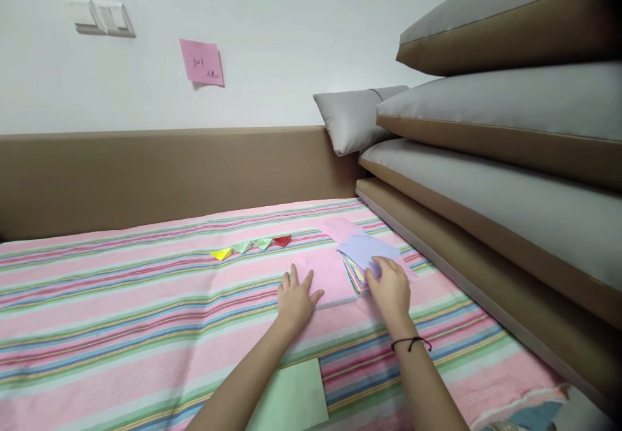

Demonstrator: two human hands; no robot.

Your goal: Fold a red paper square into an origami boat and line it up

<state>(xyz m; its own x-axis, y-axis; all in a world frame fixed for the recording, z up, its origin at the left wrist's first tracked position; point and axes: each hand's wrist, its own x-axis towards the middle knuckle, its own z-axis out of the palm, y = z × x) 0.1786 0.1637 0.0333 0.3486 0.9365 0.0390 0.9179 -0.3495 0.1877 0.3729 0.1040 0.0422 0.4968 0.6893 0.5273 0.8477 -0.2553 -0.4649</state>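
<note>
My left hand (295, 298) lies flat with fingers spread on the near left corner of a pink paper pad (326, 274) on the striped sheet. My right hand (390, 288), a black band on its wrist, rests with fingers bent on a fanned stack of coloured paper sheets (365, 254), its fingertips on the lilac top sheet. Another pink sheet (341, 228) lies just behind the stack. A row of several small folded paper triangles (251, 245), yellow, green and red, sits beyond my left hand.
A pink, green and blue striped sheet (121, 314) covers the surface. A green sheet of paper (291, 397) lies near my forearms. Stacked grey and brown cushions (510, 159) fill the right side, with a grey pillow (352, 118) behind. On the wall hang a pink note (201, 61) and a switch (104, 19).
</note>
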